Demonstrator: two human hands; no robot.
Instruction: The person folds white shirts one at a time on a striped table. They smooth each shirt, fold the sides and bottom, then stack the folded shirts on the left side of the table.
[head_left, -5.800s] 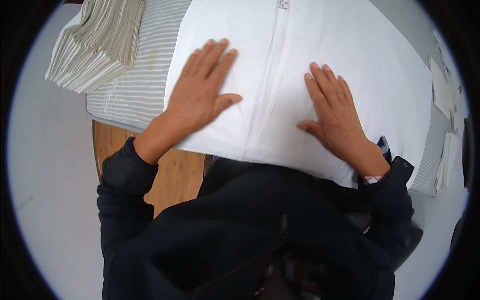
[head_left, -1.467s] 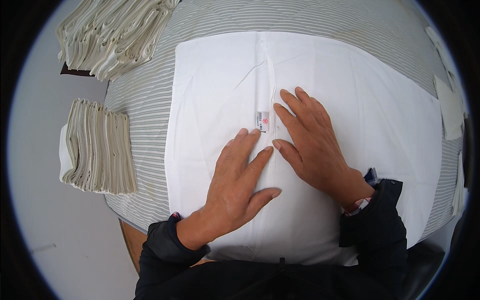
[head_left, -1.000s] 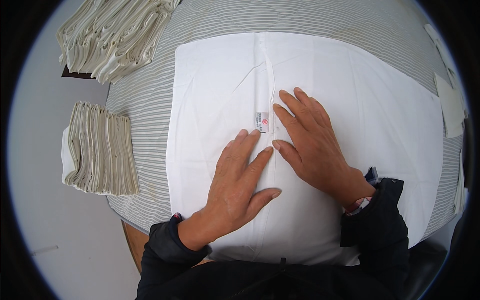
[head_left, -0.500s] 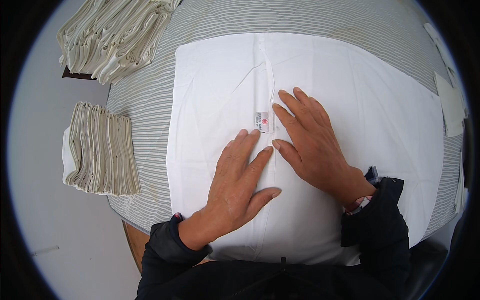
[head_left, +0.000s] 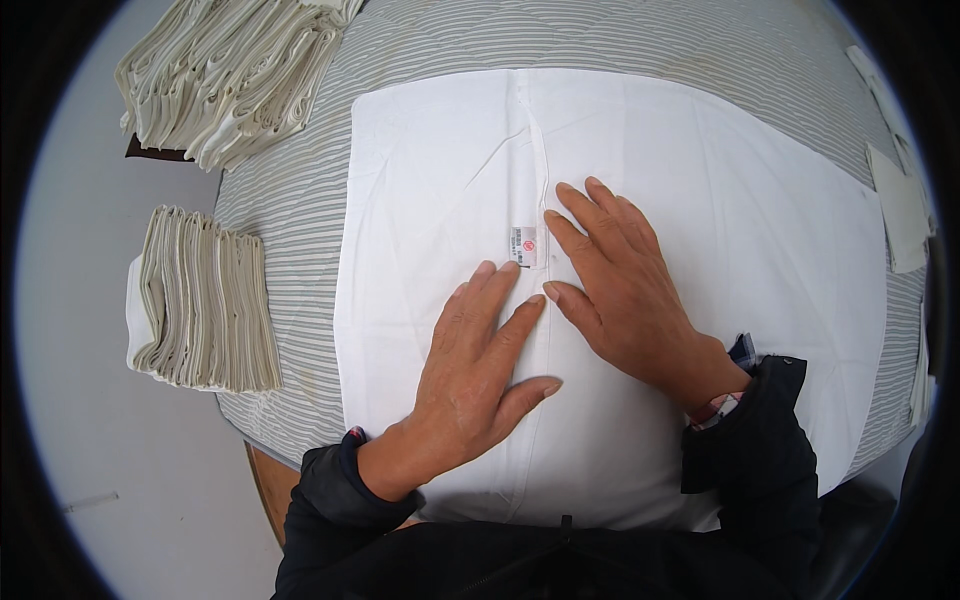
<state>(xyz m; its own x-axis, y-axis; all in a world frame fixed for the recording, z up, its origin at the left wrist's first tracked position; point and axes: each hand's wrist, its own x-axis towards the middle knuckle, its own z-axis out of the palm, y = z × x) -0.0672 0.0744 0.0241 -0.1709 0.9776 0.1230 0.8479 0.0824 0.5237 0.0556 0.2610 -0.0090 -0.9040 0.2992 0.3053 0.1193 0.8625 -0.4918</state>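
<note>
Seen from the head camera, both hands lie flat on a large white rectangular cloth (head_left: 700, 190) which is spread over a bench covered with grey striped quilted fabric (head_left: 290, 190). The left hand (head_left: 478, 365) presses palm down on the lower middle of the cloth, its fingers stretched out and a little apart, the thumb pointing to the right; its grip is open and holds nothing. The right hand (head_left: 625, 285) also rests palm down, just beside the left one, with straight fingers pointing up and left; its grip is open too, only pressing on the fabric. Between the fingertips of the two hands sits a small white sewn label with a red mark (head_left: 524, 244), on a seam (head_left: 546, 165) that runs down the middle of the cloth. Both forearms wear dark sleeves (head_left: 760, 440).

At the left side, near the bench edge, stands a neat stack of folded cream cloths (head_left: 205, 300). Further up, at the top left, lies a bigger, looser pile of folded cream cloths (head_left: 235, 75). At the right rim, some pale folded pieces (head_left: 900, 205) lie on the striped cover.
</note>
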